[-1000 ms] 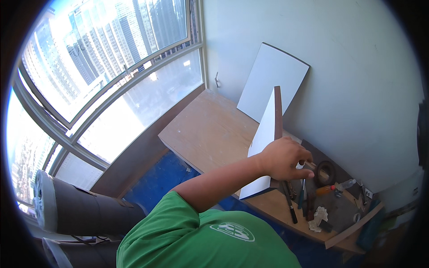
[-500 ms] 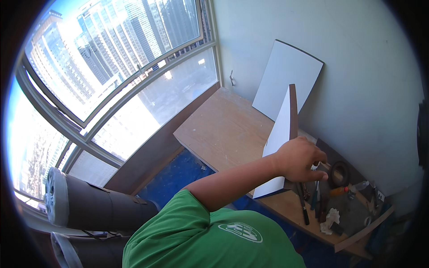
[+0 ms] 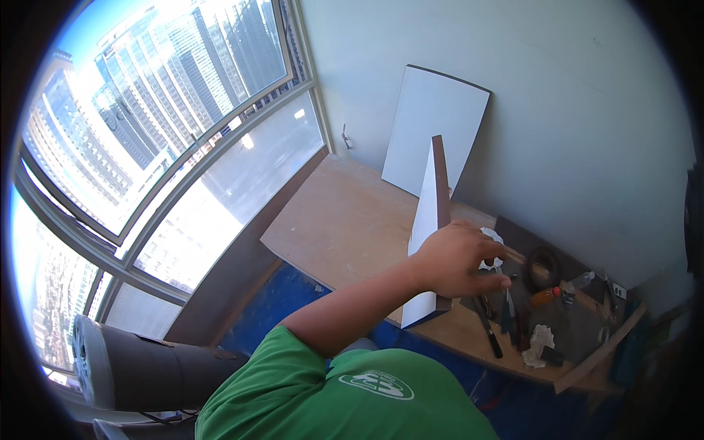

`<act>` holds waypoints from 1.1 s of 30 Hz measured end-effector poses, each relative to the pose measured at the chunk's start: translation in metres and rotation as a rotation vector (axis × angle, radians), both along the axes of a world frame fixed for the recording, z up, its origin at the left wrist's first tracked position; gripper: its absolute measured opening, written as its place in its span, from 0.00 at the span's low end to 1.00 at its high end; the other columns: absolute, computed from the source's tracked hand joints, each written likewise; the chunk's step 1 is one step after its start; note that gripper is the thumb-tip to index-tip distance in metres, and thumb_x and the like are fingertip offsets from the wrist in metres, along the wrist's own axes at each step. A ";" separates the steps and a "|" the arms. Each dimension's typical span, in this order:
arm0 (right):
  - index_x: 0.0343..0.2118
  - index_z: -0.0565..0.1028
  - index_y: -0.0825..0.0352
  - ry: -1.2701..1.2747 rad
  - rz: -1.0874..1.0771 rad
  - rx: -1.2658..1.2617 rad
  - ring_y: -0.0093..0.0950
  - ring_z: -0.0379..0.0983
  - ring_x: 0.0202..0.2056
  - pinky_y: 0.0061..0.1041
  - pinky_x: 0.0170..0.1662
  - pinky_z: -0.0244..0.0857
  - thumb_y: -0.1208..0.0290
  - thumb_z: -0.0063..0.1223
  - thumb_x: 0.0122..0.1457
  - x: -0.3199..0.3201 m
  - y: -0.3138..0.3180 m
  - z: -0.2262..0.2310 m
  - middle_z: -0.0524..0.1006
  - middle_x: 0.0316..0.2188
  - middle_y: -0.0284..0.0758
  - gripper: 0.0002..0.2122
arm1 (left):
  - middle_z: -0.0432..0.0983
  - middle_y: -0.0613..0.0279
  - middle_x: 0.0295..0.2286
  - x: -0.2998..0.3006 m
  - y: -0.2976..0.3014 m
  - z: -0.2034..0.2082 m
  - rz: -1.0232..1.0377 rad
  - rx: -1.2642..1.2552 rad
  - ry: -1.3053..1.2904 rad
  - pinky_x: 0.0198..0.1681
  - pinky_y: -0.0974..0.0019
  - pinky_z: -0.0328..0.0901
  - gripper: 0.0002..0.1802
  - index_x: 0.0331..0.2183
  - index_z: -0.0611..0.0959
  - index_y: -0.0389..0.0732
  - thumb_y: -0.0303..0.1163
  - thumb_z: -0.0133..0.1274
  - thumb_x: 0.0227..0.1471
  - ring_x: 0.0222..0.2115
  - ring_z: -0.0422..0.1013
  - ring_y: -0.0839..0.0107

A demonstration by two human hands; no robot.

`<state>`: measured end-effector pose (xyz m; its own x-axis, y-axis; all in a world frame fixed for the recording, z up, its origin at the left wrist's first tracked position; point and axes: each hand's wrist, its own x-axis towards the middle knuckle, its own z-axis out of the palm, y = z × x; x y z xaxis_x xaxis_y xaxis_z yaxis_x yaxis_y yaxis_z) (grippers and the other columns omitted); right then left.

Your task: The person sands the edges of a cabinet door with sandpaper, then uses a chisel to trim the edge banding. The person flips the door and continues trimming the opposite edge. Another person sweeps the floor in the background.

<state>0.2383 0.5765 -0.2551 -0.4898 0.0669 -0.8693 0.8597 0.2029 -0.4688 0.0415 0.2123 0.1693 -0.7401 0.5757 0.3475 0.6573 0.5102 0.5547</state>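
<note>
My left hand (image 3: 460,258) reaches across from the left, palm down, over the edge of a white panel (image 3: 424,213) with a brown edge. Its thumb points right, apart from the curled fingers, and I see nothing held between them. Whether the palm rests on the panel is hard to tell. The panel stands upright on its edge on a wooden work surface (image 3: 330,213). Just beyond the fingers shows a white crumpled piece (image 3: 493,236). Close by on the right lie hand tools, among them one with a black handle (image 3: 490,337). My right hand is out of view.
Against the wall leans a second white panel (image 3: 436,121). Right of my hand are a dark roll (image 3: 543,268), an orange bottle (image 3: 544,296), crumpled paper (image 3: 539,346) and a wooden strip (image 3: 601,348). Large grey cylinders (image 3: 161,374) stand at lower left, below the windows (image 3: 183,110).
The view has turned, so the scene sits further left. My left hand has shifted slightly right relative to the upright panel, and the white crumpled piece beyond its fingers shows more.
</note>
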 end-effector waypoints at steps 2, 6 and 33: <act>0.52 0.75 0.67 -0.002 -0.037 -0.007 0.37 0.83 0.46 0.41 0.49 0.77 0.67 0.63 0.66 0.006 0.005 0.000 0.83 0.47 0.44 0.15 | 0.84 0.58 0.33 0.000 0.000 0.000 0.014 0.001 0.007 0.50 0.53 0.67 0.28 0.45 0.88 0.42 0.58 0.63 0.58 0.40 0.79 0.56; 0.51 0.76 0.67 -0.017 -0.119 -0.052 0.36 0.83 0.47 0.41 0.50 0.77 0.67 0.63 0.66 0.035 0.014 0.000 0.83 0.46 0.43 0.15 | 0.86 0.58 0.34 0.002 0.002 0.003 0.032 0.002 0.057 0.51 0.55 0.68 0.25 0.45 0.88 0.42 0.53 0.65 0.57 0.41 0.80 0.58; 0.45 0.81 0.71 -0.188 0.059 0.112 0.35 0.83 0.35 0.40 0.34 0.78 0.74 0.58 0.64 0.178 0.025 -0.057 0.84 0.36 0.44 0.10 | 0.86 0.53 0.34 0.003 0.009 0.001 0.065 -0.092 -0.054 0.52 0.52 0.69 0.25 0.45 0.87 0.35 0.48 0.61 0.58 0.40 0.81 0.52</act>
